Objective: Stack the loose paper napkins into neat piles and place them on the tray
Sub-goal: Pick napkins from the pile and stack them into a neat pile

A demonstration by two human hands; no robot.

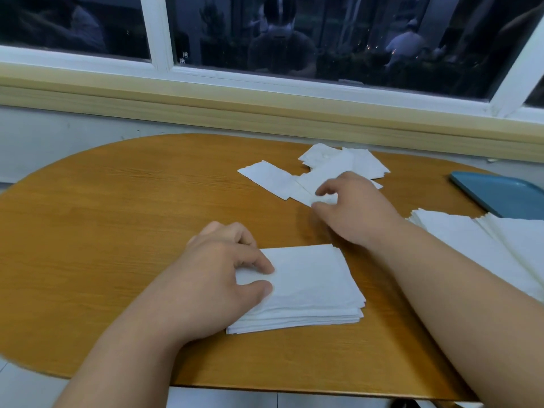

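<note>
In the head view, I am pressing my left hand (226,269) on the near pile (312,284) while my right hand (353,207), the nearer one, is pinching a loose napkin (307,187) lying beyond it, left of the tray (506,195).
</note>
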